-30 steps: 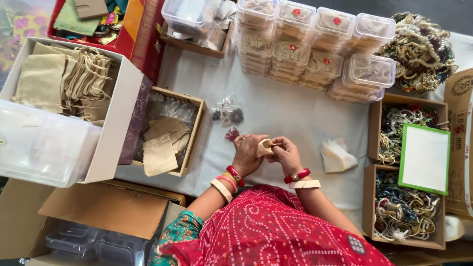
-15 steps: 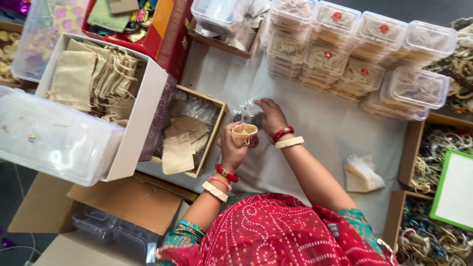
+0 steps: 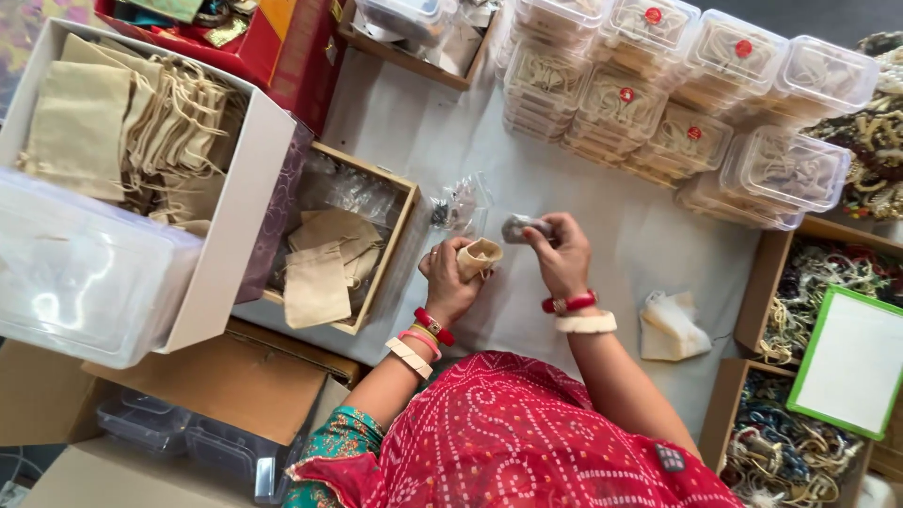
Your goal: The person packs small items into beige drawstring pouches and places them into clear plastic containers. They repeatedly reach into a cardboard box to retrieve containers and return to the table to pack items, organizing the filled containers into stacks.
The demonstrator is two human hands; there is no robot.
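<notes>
The left hand (image 3: 450,273) is curling around a small beige drawstring pouch (image 3: 477,257), fingers closed on its body and its mouth standing open toward the other hand. The right hand (image 3: 562,252) is pinching a small clear plastic packet with a dark trinket inside (image 3: 520,228) between thumb and fingertips, just above and beside the pouch mouth, not yet touching it as far as the view shows. Both items are being held in the air over the grey-covered table (image 3: 423,132), near a few more clear packets (image 3: 456,205) lying on the cloth. Handling judgement: the pouch looks like thin woven cloth, very light and limp, so it is collapsing unless gripped around the neck with the rim kept spread; taking it at the neck below the drawstring seems best. The packet looks light but slick, the film likely to slide between fingers, so a pinch across the lump inside is holding better than one on the loose film edge. The contents appear small and possibly delicate; a gentle squeeze is advisable. To the person's left a wooden tray (image 3: 395,235) is holding flat empty pouches of the same cloth, and a white box (image 3: 249,207) is holding a larger stack. Stacked clear lidded containers (image 3: 677,103) are sitting at the far side of the table; a crumpled white cloth (image 3: 673,329) is lying to the right.
</notes>
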